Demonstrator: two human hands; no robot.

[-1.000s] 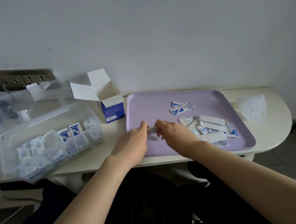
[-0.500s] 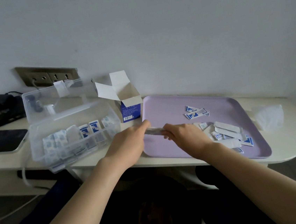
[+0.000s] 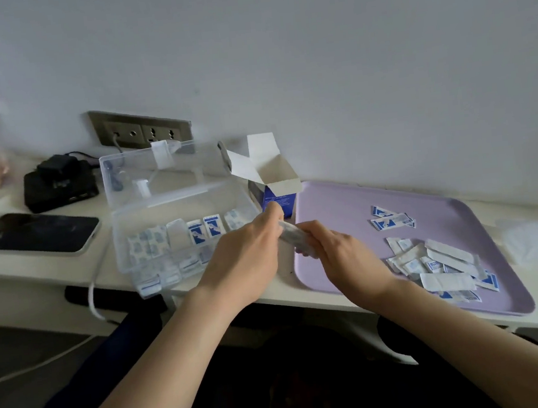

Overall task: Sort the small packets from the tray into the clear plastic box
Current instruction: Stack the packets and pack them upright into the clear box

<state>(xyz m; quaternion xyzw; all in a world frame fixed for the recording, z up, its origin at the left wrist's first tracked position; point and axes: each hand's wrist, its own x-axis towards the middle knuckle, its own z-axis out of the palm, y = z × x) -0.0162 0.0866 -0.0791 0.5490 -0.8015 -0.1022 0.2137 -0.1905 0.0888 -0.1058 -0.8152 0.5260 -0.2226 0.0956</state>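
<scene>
Both hands, left (image 3: pixel 246 256) and right (image 3: pixel 343 256), pinch a small stack of packets (image 3: pixel 292 237) between them, above the gap separating the clear plastic box (image 3: pixel 183 219) from the purple tray (image 3: pixel 344 206).

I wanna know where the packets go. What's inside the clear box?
Small packets stand in rows in the front compartments of the clear box, some blue and white. The left hand hides its right front corner.
</scene>
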